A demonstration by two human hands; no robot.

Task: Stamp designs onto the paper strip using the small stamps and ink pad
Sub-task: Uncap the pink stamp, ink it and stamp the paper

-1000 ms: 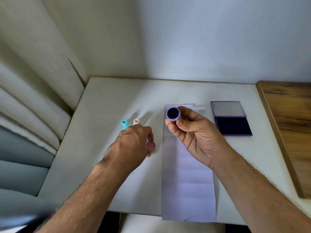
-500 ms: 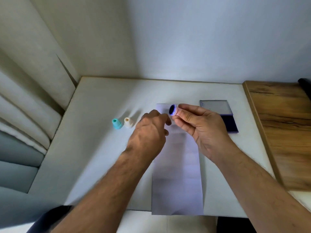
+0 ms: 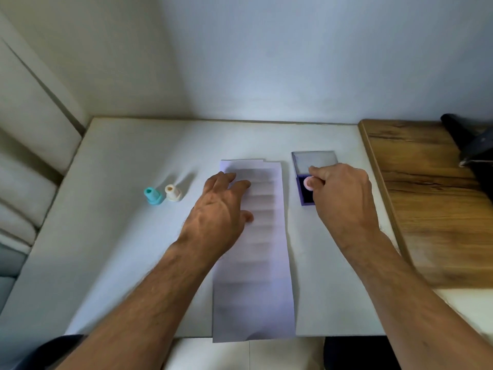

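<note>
teal stamp (image 3: 152, 195) and cream stamp (image 3: 173, 193) — upright, side by side on white table (image 3: 120, 236) | left hand (image 3: 218, 212) fingers spread, resting on left edge of paper strip (image 3: 256, 276) | right hand (image 3: 344, 193) pinching pink stamp (image 3: 309, 183) — down on dark pad of open ink pad (image 3: 306, 193), just right of strip | wooden board (image 3: 432, 198) far right

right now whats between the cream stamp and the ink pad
In the head view, the paper strip lies between the cream stamp and the ink pad, with the left hand resting on it.
</note>
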